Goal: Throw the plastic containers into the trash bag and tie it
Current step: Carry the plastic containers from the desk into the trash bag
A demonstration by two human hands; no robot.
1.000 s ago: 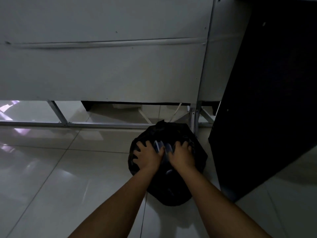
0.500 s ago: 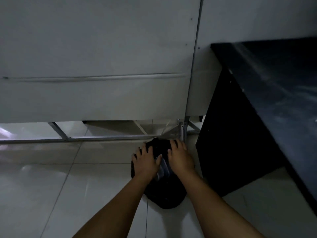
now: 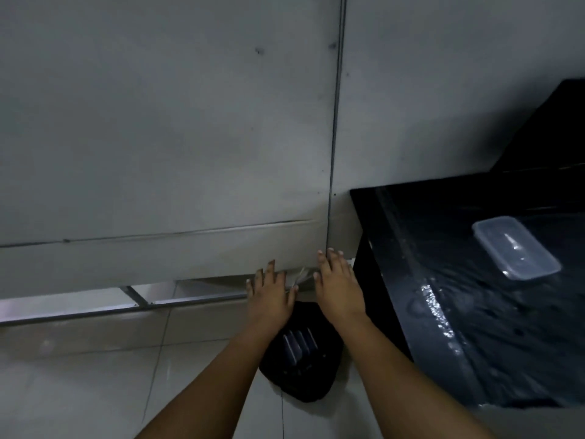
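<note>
1. Two bare forearms were seen entering from the bottom centre of the frame and reaching upward.
2. Between the forearms, at lower centre, a black trash bag (image 3: 300, 372) was seen on the pale tiled floor (image 3: 79, 375), with clear ribbed plastic showing at its mouth.
3. Above the bag, the left hand (image 3: 269, 296) and the right hand (image 3: 340, 285) were held side by side, palms down, fingers straight and loosely spread; nothing was gripped.
4. A plastic container (image 3: 516, 247) was seen at right of centre on the dark, wet-looking table (image 3: 474, 312), its long axis running from upper left to lower right.
5. The container lay well apart, to the right of both hands; the right hand was judged the nearer.
6. A grey panelled wall (image 3: 158, 122) filled the upper frame.
</note>
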